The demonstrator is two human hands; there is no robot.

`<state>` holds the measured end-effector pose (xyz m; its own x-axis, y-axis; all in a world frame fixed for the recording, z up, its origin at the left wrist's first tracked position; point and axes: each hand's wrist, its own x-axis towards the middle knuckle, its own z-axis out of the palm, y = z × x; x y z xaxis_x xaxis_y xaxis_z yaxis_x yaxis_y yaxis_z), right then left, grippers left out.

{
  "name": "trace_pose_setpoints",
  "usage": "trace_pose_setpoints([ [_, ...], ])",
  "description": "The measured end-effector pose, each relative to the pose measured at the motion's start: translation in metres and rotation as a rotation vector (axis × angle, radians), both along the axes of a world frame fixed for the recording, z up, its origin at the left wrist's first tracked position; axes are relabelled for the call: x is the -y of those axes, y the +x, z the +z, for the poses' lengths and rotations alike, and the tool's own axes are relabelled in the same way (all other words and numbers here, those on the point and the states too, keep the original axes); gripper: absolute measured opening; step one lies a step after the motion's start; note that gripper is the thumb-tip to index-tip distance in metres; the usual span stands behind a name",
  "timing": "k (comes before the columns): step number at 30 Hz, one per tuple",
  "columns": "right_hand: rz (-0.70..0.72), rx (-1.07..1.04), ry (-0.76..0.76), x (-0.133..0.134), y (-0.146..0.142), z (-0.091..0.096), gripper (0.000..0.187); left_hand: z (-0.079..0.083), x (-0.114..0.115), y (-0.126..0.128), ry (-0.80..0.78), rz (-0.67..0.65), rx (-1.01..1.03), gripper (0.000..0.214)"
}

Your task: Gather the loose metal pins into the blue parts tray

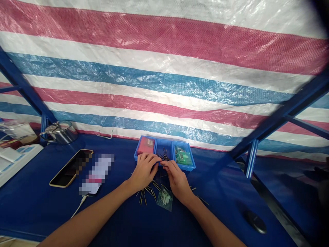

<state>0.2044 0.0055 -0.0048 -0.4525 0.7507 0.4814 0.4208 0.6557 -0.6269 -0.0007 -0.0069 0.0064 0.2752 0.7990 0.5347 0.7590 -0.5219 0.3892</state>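
Dark, metal-looking thin rods (144, 198) with brassy bands, lying loose in a fan on the near side of my left hand (145, 169); more lean in the middle compartment of the blue tray (163, 144), just beyond my fingertips. Fingers of the left and the right hand (176, 176) are curled in, tips nearly meeting at the tray's near edge; something dark and slim seems to be between them, but I can't tell if either is clamped on it. Handling, my guess: light, stiff, maybe slick, tips possibly sharp or brittle. I'd pinch one mid-length, thumb against forefinger, clear of the ends.
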Motion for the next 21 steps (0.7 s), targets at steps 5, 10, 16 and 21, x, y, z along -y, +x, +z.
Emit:
trace_pose_setpoints([
  [5, 0.002, 0.020, 0.025, 0.0009, -0.0010, 0.0018, 0.033, -0.0006, -0.0002, 0.0000, -0.007, -0.002, -0.001, 0.024],
  [10, -0.043, 0.014, 0.029, 0.0015, -0.0006, 0.0043, 0.026, 0.0000, -0.0002, 0.0003, -0.010, -0.002, 0.005, 0.024],
  [16, -0.022, -0.048, -0.087, 0.0025, 0.0000, 0.0025, 0.017, -0.0004, 0.0001, 0.0003, -0.013, -0.004, 0.014, 0.025],
  [21, 0.021, -0.117, -0.162, 0.0030, 0.0015, -0.0014, 0.016, -0.0005, -0.0001, 0.0003, -0.016, -0.008, 0.012, 0.023],
])
